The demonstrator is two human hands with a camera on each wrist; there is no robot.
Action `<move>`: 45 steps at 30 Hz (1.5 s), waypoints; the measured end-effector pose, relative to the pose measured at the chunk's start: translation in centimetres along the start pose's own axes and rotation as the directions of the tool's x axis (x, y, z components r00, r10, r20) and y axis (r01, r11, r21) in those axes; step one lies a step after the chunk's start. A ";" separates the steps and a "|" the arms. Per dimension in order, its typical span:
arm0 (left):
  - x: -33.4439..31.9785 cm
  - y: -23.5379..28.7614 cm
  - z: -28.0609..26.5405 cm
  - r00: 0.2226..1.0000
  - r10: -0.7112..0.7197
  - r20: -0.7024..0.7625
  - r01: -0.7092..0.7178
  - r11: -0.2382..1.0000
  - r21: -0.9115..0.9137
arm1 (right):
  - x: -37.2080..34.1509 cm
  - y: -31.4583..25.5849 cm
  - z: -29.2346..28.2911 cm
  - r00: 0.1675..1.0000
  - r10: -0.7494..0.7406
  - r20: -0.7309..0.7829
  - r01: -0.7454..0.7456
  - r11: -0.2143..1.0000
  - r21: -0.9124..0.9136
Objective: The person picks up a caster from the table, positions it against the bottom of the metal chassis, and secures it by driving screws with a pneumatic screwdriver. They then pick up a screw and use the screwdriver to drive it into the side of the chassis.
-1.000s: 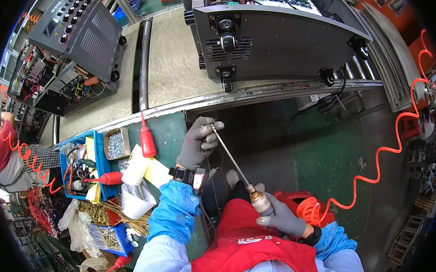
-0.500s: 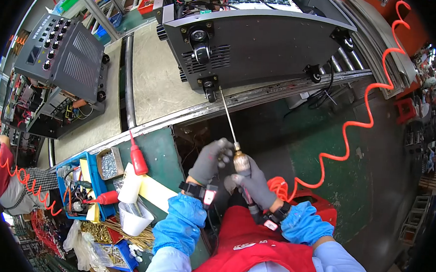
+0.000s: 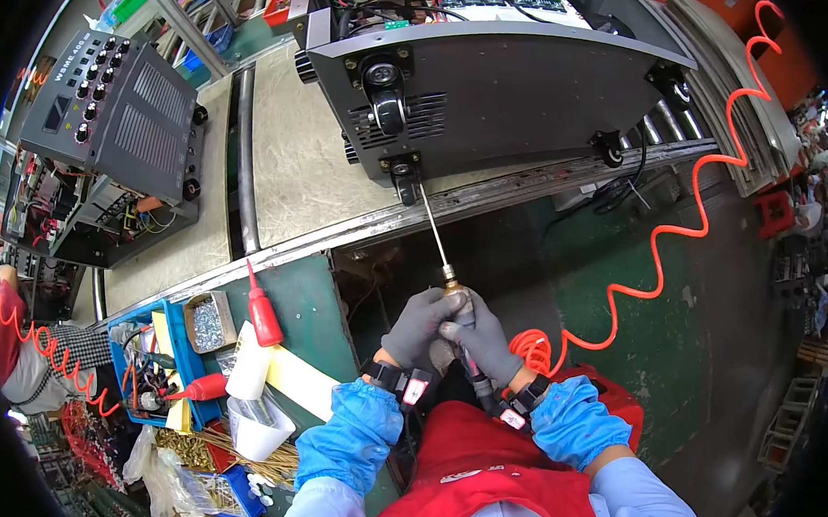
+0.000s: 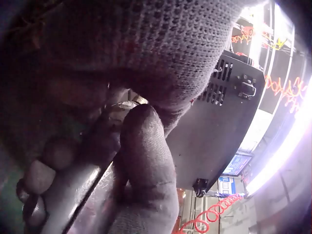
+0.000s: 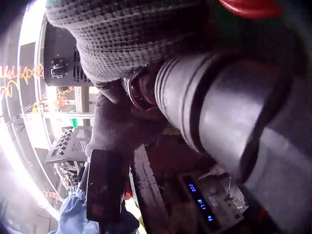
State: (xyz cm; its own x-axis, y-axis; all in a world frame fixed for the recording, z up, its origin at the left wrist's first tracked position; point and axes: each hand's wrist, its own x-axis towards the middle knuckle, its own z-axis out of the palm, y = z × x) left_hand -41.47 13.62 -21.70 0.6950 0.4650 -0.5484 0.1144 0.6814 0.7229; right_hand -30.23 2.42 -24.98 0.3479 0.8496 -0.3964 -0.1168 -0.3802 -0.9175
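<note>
Both hands wear grey knit gloves. My right hand (image 3: 491, 345) grips the handle of a power screwdriver (image 3: 448, 274) with a long thin bit, which points up and away from me. Around its front end, just below the brass-coloured collar, my left hand (image 3: 420, 326) curls next to the right one. The bit tip reaches the lower edge of a dark machine casing (image 3: 516, 105), close beside a small black caster (image 3: 405, 181). In the right wrist view the thick rear end of the screwdriver (image 5: 229, 107) shows below the glove. Gloved fingers hide most of the handle.
The casing stands on a roller conveyor (image 3: 307, 150). At left is another machine (image 3: 112, 121) with knobs. A blue bin (image 3: 181, 326), a box of screws (image 3: 207, 324) and a red bottle (image 3: 263, 318) lie on the green bench. An orange coiled hose (image 3: 657, 262) hangs at right.
The screwdriver has swung up to the casing's lower edge beside the caster. My left hand has left the bit's tip and moved back onto the tool's front end, next to my right hand.
</note>
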 end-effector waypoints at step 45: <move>1.5 -0.1 -1.3 0.993 0.034 -0.113 -0.034 0.999 0.001 | 0.8 -1.0 1.7 0.997 0.074 -0.014 -0.072 0.989 0.131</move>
State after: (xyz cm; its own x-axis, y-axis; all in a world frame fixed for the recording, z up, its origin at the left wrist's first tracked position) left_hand -41.37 14.92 -23.13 0.6135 0.5491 -0.5675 0.0910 0.6647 0.7415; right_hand -31.44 4.08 -24.40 0.3509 0.8140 -0.4630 -0.2624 -0.3892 -0.8830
